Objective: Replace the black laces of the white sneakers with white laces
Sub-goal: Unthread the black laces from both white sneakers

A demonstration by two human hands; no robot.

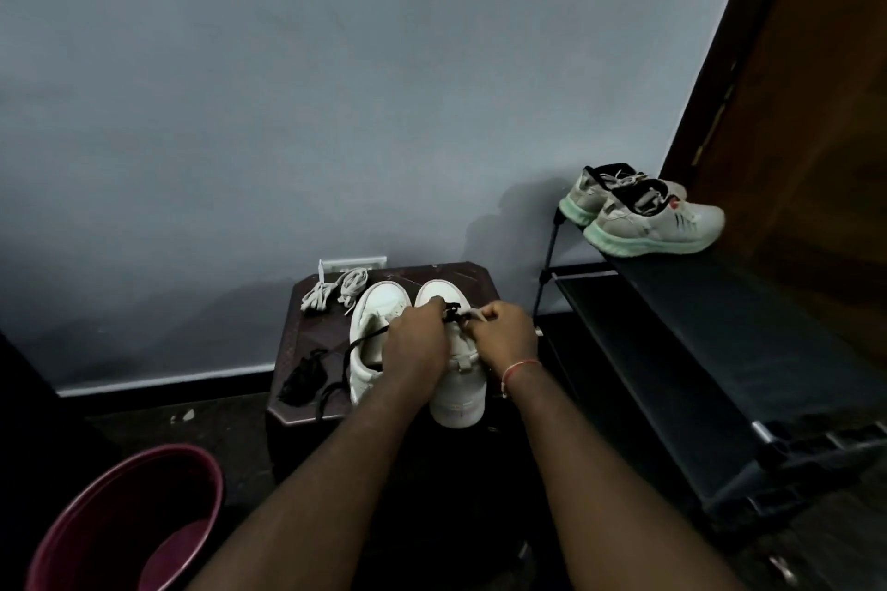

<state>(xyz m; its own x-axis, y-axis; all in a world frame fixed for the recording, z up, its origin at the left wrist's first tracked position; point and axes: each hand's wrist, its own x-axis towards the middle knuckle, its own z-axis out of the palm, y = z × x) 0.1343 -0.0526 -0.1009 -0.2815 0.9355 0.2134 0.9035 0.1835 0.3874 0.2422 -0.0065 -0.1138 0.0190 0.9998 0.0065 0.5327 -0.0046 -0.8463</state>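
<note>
Two white sneakers stand side by side on a dark brown stool (307,331), toes toward the wall. The left sneaker (372,317) has no lace. Over the right sneaker (458,394) my left hand (416,341) and my right hand (504,334) meet, both pinching its black lace (453,311) near the front eyelets. A loose strand of black lace (357,343) trails from under my left hand across the left sneaker. A removed black lace (302,379) lies bundled on the stool's left front. Two coiled white laces (333,290) lie at the stool's back left.
A black shoe rack (696,326) stands to the right, with a pair of grey and mint running shoes (648,218) on its top shelf. A maroon bucket (125,523) sits on the floor at lower left. A grey wall is behind the stool.
</note>
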